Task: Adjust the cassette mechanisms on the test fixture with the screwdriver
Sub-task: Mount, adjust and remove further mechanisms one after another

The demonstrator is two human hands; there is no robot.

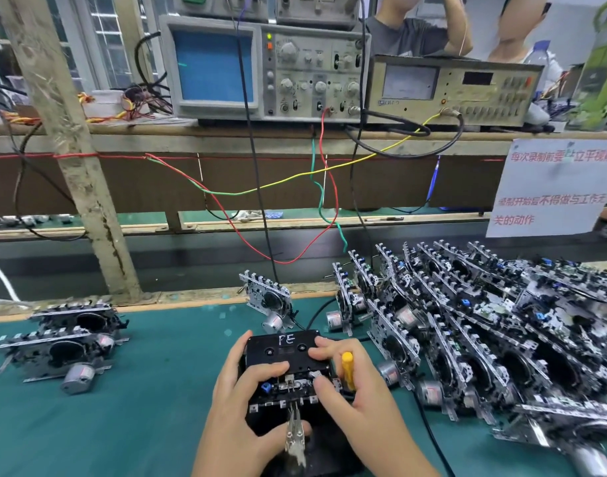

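A black cassette marked "FE" (290, 347) sits in a cassette mechanism (288, 387) on the dark test fixture (329, 452) at the near middle of the green mat. My left hand (236, 404) grips the mechanism from the left, with a finger lying across the cassette and the thumb beside the metal clamp lever (295, 438). My right hand (360, 397) holds the yellow-handled screwdriver (347, 370) upright against the palm, and its fingertips touch the cassette and the mechanism's right side. The screwdriver's tip is hidden.
Several cassette mechanisms (484, 339) are stacked in rows at the right. Two more (68, 339) lie at the left, and one (267, 301) stands behind the fixture. An oscilloscope (260, 67) and a meter (450, 87) stand on the shelf, and wires hang down from them. A paper notice (553, 187) hangs at the right.
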